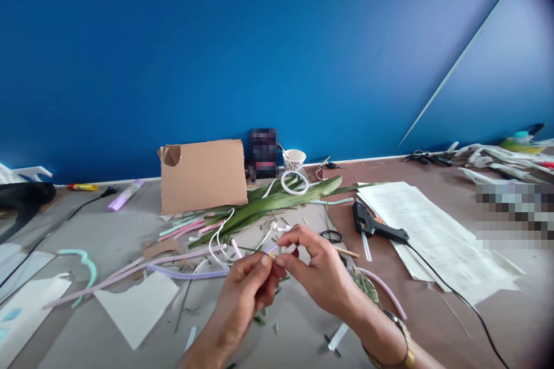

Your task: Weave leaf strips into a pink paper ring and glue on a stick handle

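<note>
My left hand (253,282) is closed, with thumb and fingertips pinching a tiny yellowish piece (272,255) too small to name. From the right, my right hand (307,265) brings thumb and index finger together at the same spot; whether they grip the piece too is hard to make out. A watch (400,328) sits on my right wrist. Beneath and behind the hands lie a white cable (212,248), long green leaves (277,199), a lilac strip (190,273) and leaf scraps. Dark-handled scissors (332,236) lie partly hidden behind my right hand.
A cardboard piece (203,179) stands near the blue wall beside a patterned paper cup (294,159). On the right, a black glue gun (376,225) rests by printed sheets (454,236), its cord trailing forward. Cut white paper (137,305) and a yellow tube (83,187) lie left.
</note>
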The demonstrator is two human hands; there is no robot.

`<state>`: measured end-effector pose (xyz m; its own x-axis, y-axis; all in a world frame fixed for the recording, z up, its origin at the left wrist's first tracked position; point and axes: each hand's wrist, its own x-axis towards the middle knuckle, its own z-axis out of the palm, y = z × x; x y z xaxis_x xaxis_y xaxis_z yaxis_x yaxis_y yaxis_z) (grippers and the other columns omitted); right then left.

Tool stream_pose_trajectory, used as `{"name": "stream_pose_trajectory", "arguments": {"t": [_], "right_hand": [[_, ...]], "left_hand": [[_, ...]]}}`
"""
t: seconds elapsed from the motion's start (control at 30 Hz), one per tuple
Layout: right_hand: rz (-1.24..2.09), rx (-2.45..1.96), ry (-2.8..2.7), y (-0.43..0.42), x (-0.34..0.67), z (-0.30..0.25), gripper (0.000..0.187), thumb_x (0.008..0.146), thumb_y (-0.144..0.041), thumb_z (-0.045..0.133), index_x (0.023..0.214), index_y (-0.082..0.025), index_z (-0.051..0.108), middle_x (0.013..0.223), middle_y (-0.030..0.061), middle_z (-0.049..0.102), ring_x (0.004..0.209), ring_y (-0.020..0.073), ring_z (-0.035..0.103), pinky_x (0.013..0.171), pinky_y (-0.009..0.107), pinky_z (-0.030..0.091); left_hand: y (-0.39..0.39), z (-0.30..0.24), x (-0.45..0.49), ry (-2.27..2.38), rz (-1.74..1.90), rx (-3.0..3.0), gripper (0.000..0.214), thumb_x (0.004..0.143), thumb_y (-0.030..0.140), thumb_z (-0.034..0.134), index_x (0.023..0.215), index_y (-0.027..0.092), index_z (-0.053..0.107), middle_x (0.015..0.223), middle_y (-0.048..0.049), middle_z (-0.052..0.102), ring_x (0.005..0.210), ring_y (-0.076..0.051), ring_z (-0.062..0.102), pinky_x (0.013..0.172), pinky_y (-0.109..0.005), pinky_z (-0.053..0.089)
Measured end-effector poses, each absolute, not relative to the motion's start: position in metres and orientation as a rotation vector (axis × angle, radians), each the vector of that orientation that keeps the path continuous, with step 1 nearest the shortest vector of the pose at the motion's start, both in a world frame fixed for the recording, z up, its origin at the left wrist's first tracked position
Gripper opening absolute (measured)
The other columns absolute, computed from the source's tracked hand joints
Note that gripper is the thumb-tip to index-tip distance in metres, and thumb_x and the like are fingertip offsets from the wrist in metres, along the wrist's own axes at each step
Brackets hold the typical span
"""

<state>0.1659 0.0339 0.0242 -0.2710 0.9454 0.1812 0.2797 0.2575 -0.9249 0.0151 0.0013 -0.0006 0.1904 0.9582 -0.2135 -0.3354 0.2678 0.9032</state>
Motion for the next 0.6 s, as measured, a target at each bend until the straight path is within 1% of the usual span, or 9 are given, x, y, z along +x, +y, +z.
{"name": "stream_pose_trajectory", "arguments": {"t": [0.07, 0.13, 0.3, 0.4, 0.5, 0.6], "right_hand": [[1.152, -1.149, -1.669, 0.035, 0.166, 0.025, 0.005, 0.075, -0.02, 0.062, 0.08, -0.021, 0.063, 0.071, -0.0013, 0.059, 0.067, 0.0142, 0.055, 0.065, 0.026, 0.042], [1.235, -1.134, -1.623, 0.036, 0.167, 0.025, 0.004, 0.074, -0.023, 0.064, 0.077, -0.02, 0.063, 0.069, -0.0016, 0.058, 0.065, 0.0138, 0.054, 0.063, 0.026, 0.041], [1.48, -0.966, -1.478, 0.039, 0.168, 0.024, 0.017, 0.072, -0.033, 0.072, 0.071, -0.018, 0.062, 0.064, -0.0024, 0.056, 0.061, 0.0122, 0.051, 0.06, 0.025, 0.04], [1.636, -0.795, -1.397, 0.039, 0.169, 0.024, 0.025, 0.067, -0.035, 0.079, 0.068, -0.017, 0.061, 0.062, -0.0033, 0.055, 0.058, 0.0102, 0.05, 0.057, 0.023, 0.041], [1.806, -0.673, -1.371, 0.041, 0.172, 0.025, 0.026, 0.064, -0.033, 0.082, 0.065, -0.016, 0.063, 0.062, -0.0029, 0.057, 0.055, 0.0092, 0.05, 0.055, 0.022, 0.042], [2.027, -0.545, -1.37, 0.045, 0.176, 0.026, 0.025, 0.061, -0.033, 0.084, 0.066, -0.016, 0.067, 0.063, -0.0018, 0.062, 0.056, 0.0094, 0.053, 0.057, 0.022, 0.043]], "left_hand": [[0.0, 0.0, 0.015, 0.884, 1.038, 0.761, 0.039, 0.081, 0.049, 0.061, 0.068, 0.013, 0.063, 0.046, 0.0048, 0.045, 0.039, -0.004, 0.026, 0.042, -0.021, 0.017], [0.0, 0.0, 0.015, 0.793, 1.0, 0.687, 0.037, 0.082, 0.047, 0.061, 0.069, 0.013, 0.064, 0.047, 0.0049, 0.047, 0.036, -0.003, 0.025, 0.042, -0.021, 0.02], [-0.004, 0.0, 0.015, 0.532, 0.931, 0.557, 0.031, 0.082, 0.042, 0.065, 0.071, 0.012, 0.07, 0.046, 0.0054, 0.047, 0.034, -0.001, 0.024, 0.04, -0.018, 0.024], [-0.006, -0.001, 0.016, 0.387, 0.845, 0.543, 0.031, 0.081, 0.039, 0.067, 0.073, 0.011, 0.073, 0.043, 0.0049, 0.047, 0.031, 0.0, 0.024, 0.037, -0.017, 0.024], [-0.01, -0.005, 0.017, 0.283, 0.743, 0.525, 0.033, 0.078, 0.042, 0.069, 0.071, 0.01, 0.075, 0.039, 0.0044, 0.045, 0.027, 0.0, 0.025, 0.034, -0.018, 0.025], [-0.014, -0.009, 0.021, 0.247, 0.663, 0.517, 0.035, 0.076, 0.044, 0.071, 0.068, 0.011, 0.075, 0.039, 0.0041, 0.045, 0.026, 0.0, 0.023, 0.033, -0.018, 0.022]]}}
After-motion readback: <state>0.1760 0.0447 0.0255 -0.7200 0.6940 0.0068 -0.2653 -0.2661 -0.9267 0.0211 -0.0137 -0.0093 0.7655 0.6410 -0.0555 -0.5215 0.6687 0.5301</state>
